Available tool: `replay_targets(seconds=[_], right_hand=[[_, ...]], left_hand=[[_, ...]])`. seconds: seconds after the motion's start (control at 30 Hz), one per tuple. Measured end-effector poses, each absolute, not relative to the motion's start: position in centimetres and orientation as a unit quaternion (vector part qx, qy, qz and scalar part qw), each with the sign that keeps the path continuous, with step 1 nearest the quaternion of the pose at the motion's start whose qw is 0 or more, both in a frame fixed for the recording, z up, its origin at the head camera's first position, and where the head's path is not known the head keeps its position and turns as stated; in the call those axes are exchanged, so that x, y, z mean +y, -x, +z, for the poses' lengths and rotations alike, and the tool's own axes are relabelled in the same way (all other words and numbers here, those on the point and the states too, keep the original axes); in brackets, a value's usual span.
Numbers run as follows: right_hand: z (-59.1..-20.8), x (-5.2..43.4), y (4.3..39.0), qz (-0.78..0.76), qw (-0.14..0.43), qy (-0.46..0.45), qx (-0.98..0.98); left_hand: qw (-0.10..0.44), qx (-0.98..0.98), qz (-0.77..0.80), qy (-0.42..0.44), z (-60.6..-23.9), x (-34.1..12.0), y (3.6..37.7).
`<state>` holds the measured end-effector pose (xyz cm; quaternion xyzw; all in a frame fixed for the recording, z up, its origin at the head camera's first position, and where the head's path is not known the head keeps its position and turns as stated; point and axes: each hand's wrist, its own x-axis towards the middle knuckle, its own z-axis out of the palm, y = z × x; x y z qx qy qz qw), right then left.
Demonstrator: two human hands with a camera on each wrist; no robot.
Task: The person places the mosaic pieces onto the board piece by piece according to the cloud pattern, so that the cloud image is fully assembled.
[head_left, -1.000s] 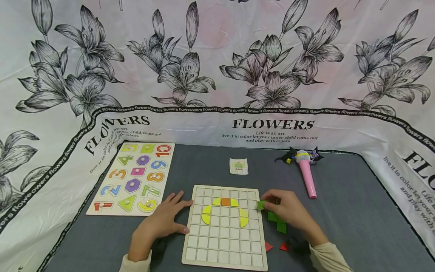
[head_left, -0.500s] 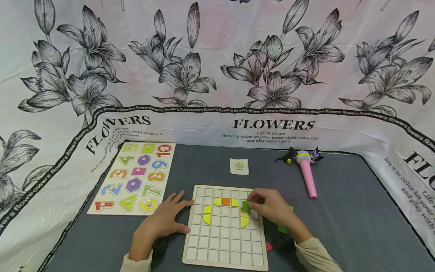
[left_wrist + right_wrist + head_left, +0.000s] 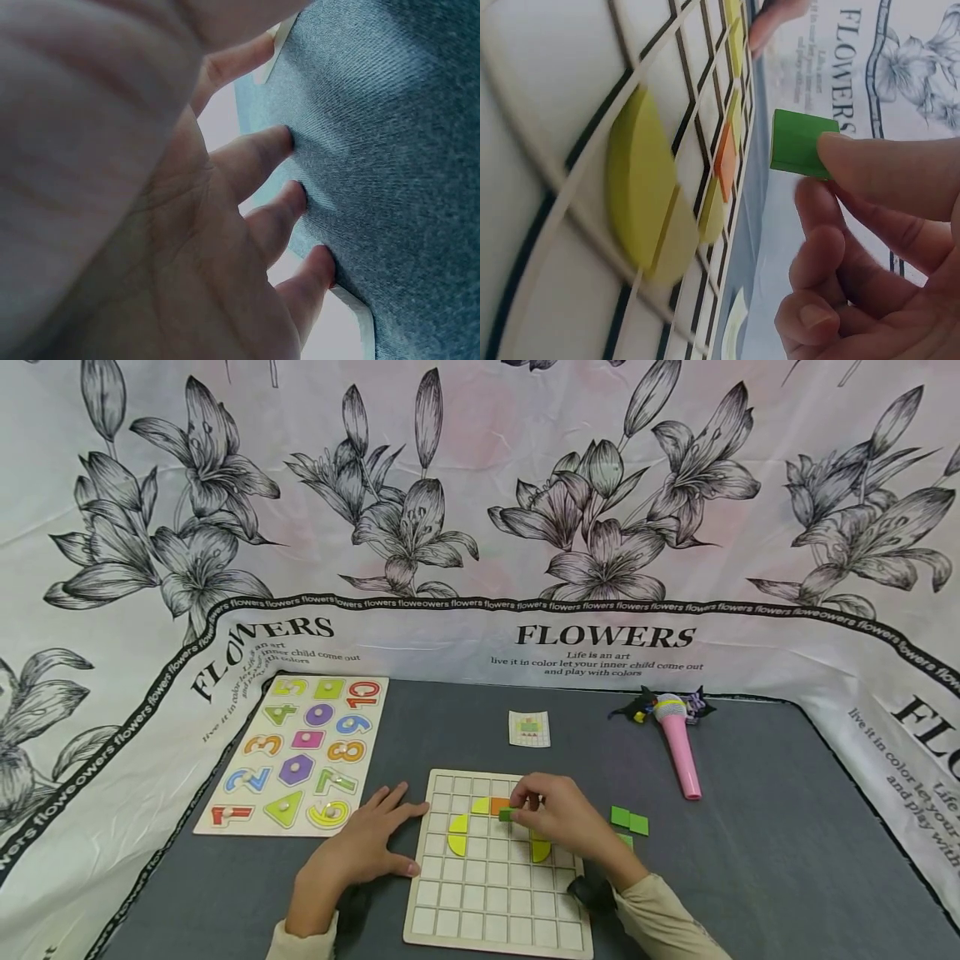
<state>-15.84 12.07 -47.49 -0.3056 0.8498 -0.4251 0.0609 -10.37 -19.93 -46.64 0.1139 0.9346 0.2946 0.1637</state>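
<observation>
1. The number puzzle (image 3: 295, 755) lies at the desk's (image 3: 787, 827) left edge, well apart from the work.
2. The left hand (image 3: 358, 852) lies flat, fingers straight and spread, fingertips (image 3: 289, 139) on the desk and against the left edge of the grid board (image 3: 480, 927). If it lifts, the board could slide under a push from the right.
3. On the board sit yellow curved pieces (image 3: 456, 833) and an orange square (image 3: 725, 160), forming an arc.
4. The right hand (image 3: 558, 822) hovers over the board's upper middle, wrist raised, pinching a green square (image 3: 799, 142) between thumb and fingertips, just above the cells beside the orange square. The pinch is on one edge only, so the square may tip or drop askew across the ridges, or knock a placed piece loose.
5. Spare green squares (image 3: 628, 820) lie right of the board; a card (image 3: 528, 728) and a pink microphone (image 3: 678, 752) lie near the far edge.
</observation>
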Motion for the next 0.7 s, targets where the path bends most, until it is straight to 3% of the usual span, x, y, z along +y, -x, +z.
replay_targets(seconds=[0.7], right_hand=[[-48.2,8.3,16.1,-0.405,0.082,0.324,0.851]], left_hand=[[0.159,0.937,0.29,-0.117,-47.1,-20.1,10.4]])
